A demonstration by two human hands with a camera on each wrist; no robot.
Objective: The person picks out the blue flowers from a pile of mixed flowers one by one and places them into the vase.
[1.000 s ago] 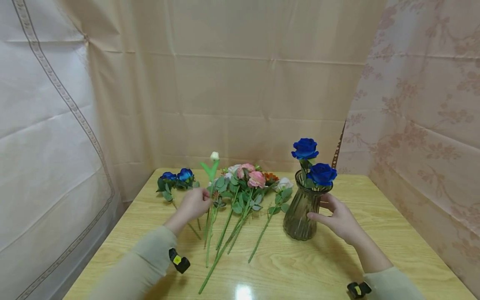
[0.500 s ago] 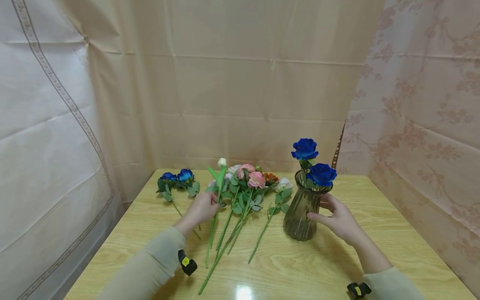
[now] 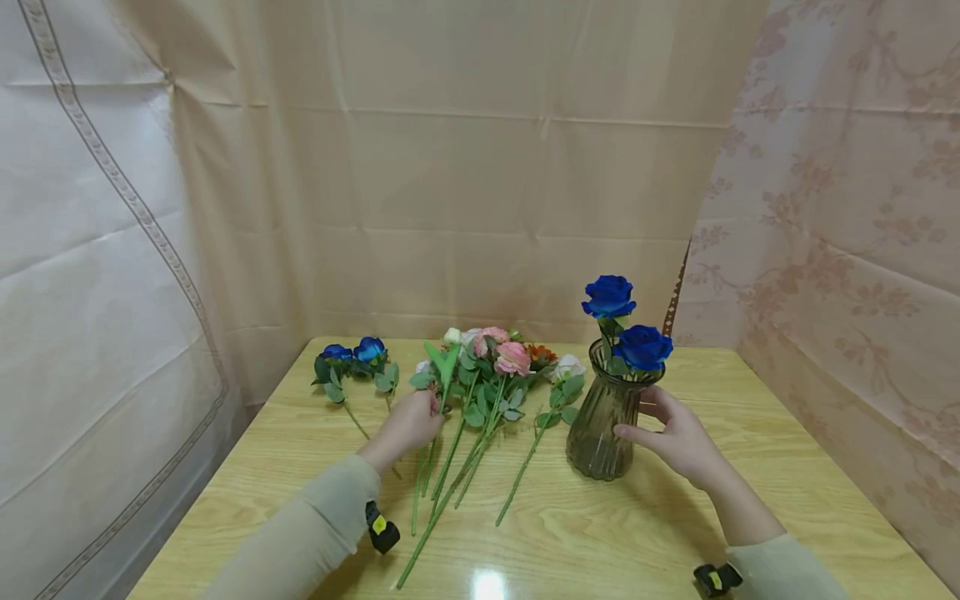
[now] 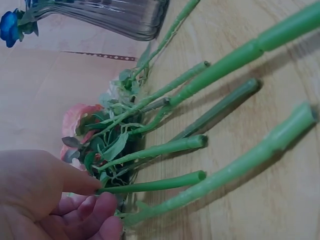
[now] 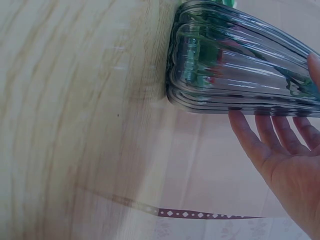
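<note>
My left hand (image 3: 405,427) pinches the stem of a white tulip (image 3: 452,336) between thumb and fingers, at the left side of a pile of artificial flowers. In the left wrist view the green stem (image 4: 155,185) sticks out past the fingertips, just over the table. The tulip's head overlaps the pile's blooms. My right hand (image 3: 678,437) holds a ribbed smoky glass vase (image 3: 600,437), thumb on the near side and fingers along its right side. Upright in the vase stand two blue roses (image 3: 608,297), one higher than the other.
Pink flowers (image 3: 513,359), an orange flower (image 3: 542,356) and leafy stems lie mid-table. A single white rose (image 3: 567,367) lies between pile and vase. Two more blue roses (image 3: 370,350) rest at the back left. Behind the wooden table (image 3: 600,550) hangs a beige curtain (image 3: 480,183).
The left hand has moved a little to the right with the tulip, whose head has sunk from above the pile to among its flowers. The right hand and vase stay put.
</note>
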